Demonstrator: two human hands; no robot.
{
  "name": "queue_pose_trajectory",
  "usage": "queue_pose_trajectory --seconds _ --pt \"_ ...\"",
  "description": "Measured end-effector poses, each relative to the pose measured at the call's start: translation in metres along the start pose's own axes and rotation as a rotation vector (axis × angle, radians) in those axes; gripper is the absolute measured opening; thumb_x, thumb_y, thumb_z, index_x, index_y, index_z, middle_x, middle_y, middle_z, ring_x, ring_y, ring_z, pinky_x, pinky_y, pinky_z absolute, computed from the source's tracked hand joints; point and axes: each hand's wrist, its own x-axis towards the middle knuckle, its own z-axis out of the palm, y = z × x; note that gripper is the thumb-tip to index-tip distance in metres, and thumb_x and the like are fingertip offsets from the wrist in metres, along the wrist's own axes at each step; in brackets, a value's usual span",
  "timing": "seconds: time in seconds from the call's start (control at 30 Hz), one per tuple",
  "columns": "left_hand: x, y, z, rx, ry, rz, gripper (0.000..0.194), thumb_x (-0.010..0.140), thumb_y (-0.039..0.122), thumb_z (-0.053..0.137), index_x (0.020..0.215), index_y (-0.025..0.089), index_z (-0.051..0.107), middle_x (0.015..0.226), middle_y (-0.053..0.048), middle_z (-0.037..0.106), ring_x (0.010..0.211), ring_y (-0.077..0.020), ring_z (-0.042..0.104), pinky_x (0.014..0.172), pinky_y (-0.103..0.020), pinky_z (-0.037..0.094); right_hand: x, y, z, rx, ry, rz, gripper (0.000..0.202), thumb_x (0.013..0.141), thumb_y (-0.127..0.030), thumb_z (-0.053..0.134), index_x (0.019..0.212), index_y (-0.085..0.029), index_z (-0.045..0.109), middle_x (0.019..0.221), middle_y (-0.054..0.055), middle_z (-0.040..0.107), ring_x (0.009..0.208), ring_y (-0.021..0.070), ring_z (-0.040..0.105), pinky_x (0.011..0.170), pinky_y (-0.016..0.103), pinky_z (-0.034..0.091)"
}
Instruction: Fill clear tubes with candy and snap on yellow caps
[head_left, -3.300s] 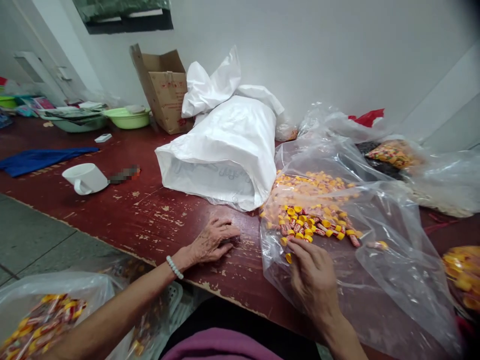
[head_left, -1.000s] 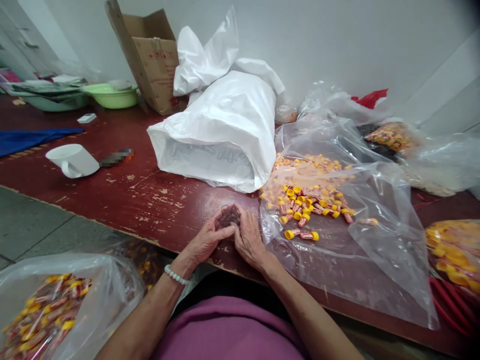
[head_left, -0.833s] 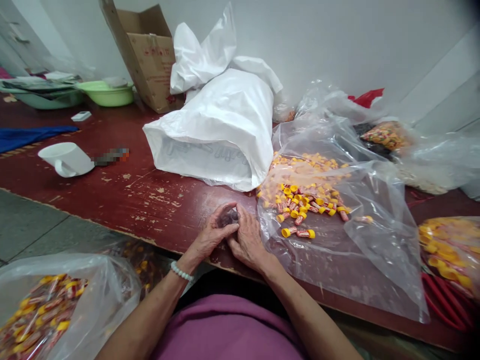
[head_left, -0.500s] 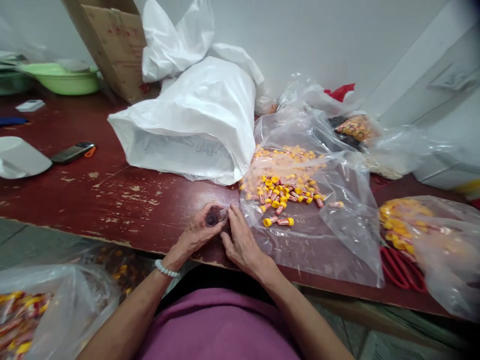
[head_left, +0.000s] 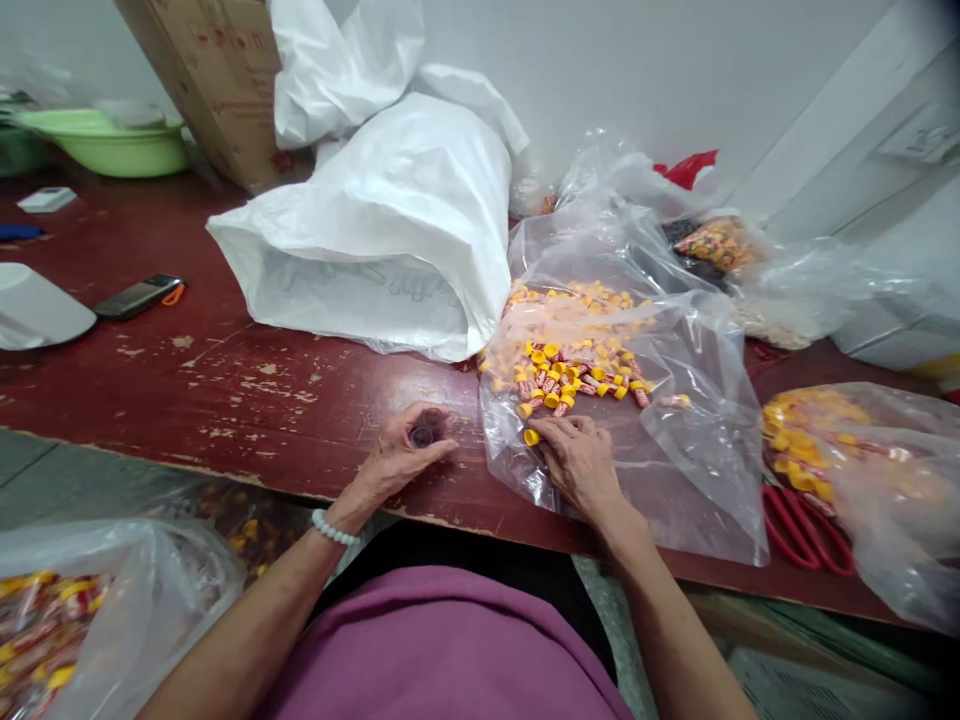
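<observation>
My left hand [head_left: 397,448] curls around a small clear round tube [head_left: 421,436], its round end facing up at me, just above the table edge. On the clear plastic bag [head_left: 637,500], my right hand [head_left: 583,465] has its fingertips closed on a small red-and-white tube with a yellow cap [head_left: 532,437]; only the yellow end shows and the fingers cover the rest. Just beyond lies a pile of similar yellow-capped tubes [head_left: 577,375], partly inside the bag.
A white sack [head_left: 405,210] lies with its mouth towards me, clear pieces inside. Red-handled scissors [head_left: 806,530] and another bag of yellow-capped pieces [head_left: 817,450] are at right. A phone [head_left: 139,297] and green basin [head_left: 112,145] sit left. A filled bag [head_left: 165,590] stands below the table, left.
My right hand has left my left hand and moved right to the loose yellow-capped tubes on the bag. My left hand stays in place with the clear tube.
</observation>
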Motion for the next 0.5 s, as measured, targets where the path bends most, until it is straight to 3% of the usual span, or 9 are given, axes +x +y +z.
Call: queue_pose_trajectory --seconds 0.17,0.33,0.4,0.5 --pt "0.000 0.002 0.004 -0.317 -0.002 -0.131 0.036 0.065 0.025 0.077 0.096 0.014 0.061 0.087 -0.003 0.065 0.079 -0.0139 0.059 0.073 -0.025 0.047 0.009 -0.006 0.000 0.019 0.049 -0.004 0.032 0.090 -0.019 0.046 0.119 -0.026 0.058 0.096 0.007 0.065 0.085 0.0222 0.051 0.071 0.035 0.036" --pt "-0.001 0.004 0.005 -0.458 -0.033 -0.203 0.035 0.065 0.025 0.077 0.093 0.014 0.059 0.085 -0.002 0.062 0.075 -0.0118 0.058 0.069 -0.023 0.047 0.014 -0.036 -0.015 0.663 0.308 0.247 0.027 0.088 -0.025 0.051 0.115 -0.022 0.050 0.095 0.004 0.060 0.079 0.0156 0.055 0.064 0.027 0.043" --pt "-0.001 0.005 0.005 -0.434 -0.044 -0.174 0.031 0.066 0.025 0.076 0.088 0.014 0.057 0.083 -0.001 0.060 0.074 -0.0113 0.056 0.069 -0.022 0.046 0.020 -0.058 -0.017 0.851 0.310 0.251 0.026 0.087 -0.027 0.053 0.113 -0.023 0.049 0.094 0.001 0.059 0.078 0.0132 0.057 0.067 0.026 0.046" --pt "-0.001 0.005 0.006 -0.365 -0.071 -0.106 0.027 0.069 0.025 0.074 0.086 0.014 0.056 0.085 -0.002 0.060 0.079 -0.0125 0.056 0.073 -0.024 0.046 0.030 -0.086 -0.013 0.928 0.294 0.163 0.021 0.085 -0.024 0.054 0.106 -0.022 0.051 0.095 0.001 0.060 0.081 0.0124 0.058 0.073 0.027 0.047"
